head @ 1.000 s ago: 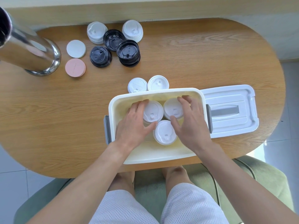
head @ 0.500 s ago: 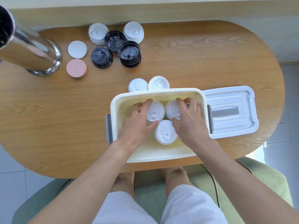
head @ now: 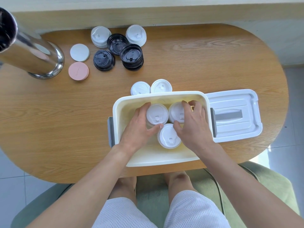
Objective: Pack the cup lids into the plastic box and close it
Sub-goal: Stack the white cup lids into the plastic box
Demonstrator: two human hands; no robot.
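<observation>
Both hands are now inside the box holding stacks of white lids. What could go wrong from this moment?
1. The near lid stack stands tight against the stacks under the left hand and right hand; nudging one may topple another.
2. The stacks look tall against the plastic box rim, so the box lid might not shut.
3. Many lids remain outside, like the black stack; space may run out.

An oval wooden table [head: 205,66] holds a plastic box [head: 158,159], its lid [head: 233,116] just right, stacked cup lids [head: 131,57] behind.
</observation>
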